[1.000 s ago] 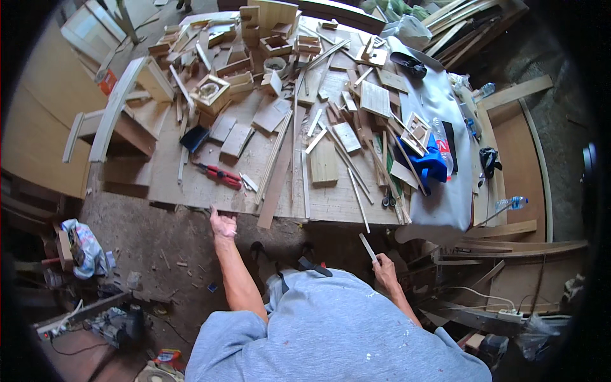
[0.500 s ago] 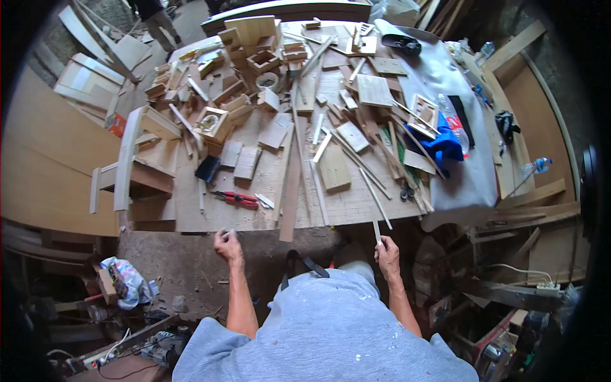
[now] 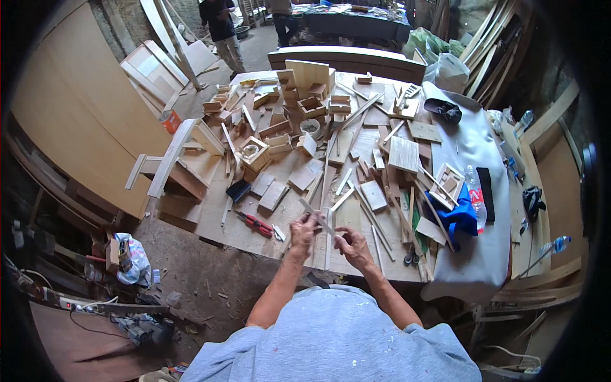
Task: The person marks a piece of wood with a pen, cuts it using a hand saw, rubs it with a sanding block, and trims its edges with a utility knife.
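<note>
A thin, pale wooden strip [image 3: 324, 224] slants between my hands above the table's front edge. My left hand [image 3: 304, 234] pinches it around the middle, and its upper end sticks out past the fingers. At the lower end, the fingertips of my right hand [image 3: 354, 248] close on the strip. Left of my hands, red-handled pliers [image 3: 256, 224] lie on the table beside short white sticks [image 3: 279, 233]. Long wooden strips run on the tabletop under and beyond my hands. To the right, dark-handled scissors [image 3: 411, 257] rest near the front edge.
Small wooden boxes [image 3: 254, 153], blocks and offcuts crowd the worktable [image 3: 251, 251]. A plastic bottle [image 3: 476, 200] and blue cloth [image 3: 459, 223] lie on a grey sheet [image 3: 471, 274] at right. A wooden frame piece [image 3: 172, 159] juts out at left. Two people stand far back.
My hands, earlier apart with the strip in the right, have come together over the table edge, and the left now grips the strip too. The view has shifted, showing more of the background.
</note>
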{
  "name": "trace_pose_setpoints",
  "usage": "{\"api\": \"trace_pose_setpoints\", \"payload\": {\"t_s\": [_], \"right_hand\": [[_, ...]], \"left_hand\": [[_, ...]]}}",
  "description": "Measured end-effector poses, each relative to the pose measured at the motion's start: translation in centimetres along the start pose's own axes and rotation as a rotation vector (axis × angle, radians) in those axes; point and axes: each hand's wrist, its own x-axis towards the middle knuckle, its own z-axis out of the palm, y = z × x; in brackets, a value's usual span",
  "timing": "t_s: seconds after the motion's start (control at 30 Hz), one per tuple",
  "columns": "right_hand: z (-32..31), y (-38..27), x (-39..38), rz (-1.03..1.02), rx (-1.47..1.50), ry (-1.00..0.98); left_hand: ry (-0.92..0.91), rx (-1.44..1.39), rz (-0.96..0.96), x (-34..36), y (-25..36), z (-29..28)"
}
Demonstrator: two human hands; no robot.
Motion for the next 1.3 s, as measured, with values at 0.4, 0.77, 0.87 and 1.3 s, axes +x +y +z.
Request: {"api": "trace_pose_setpoints", "payload": {"t_s": [0.4,0.77,0.87,1.3], "right_hand": [[-9.4,2.8,-2.7,0.147,-0.211,0.187],[-6.5,10.5,1.7,0.087,-0.385,0.383],[-6.6,12.4,2.5,-0.124,-0.588,0.451],[-3.6,8.4,7.6,0.229,-0.711,0.360]], "left_hand": [[0.008,0.234,-0.087,6.1,-0.2,1.4],[-0.183,1.039,0.269,8.3,-7.7,5.4],[-0.155,1.327,0.587,11.0,-7.4,4.6],[-0.043,1.052,0.104,9.0,-7.5,1.7]]}}
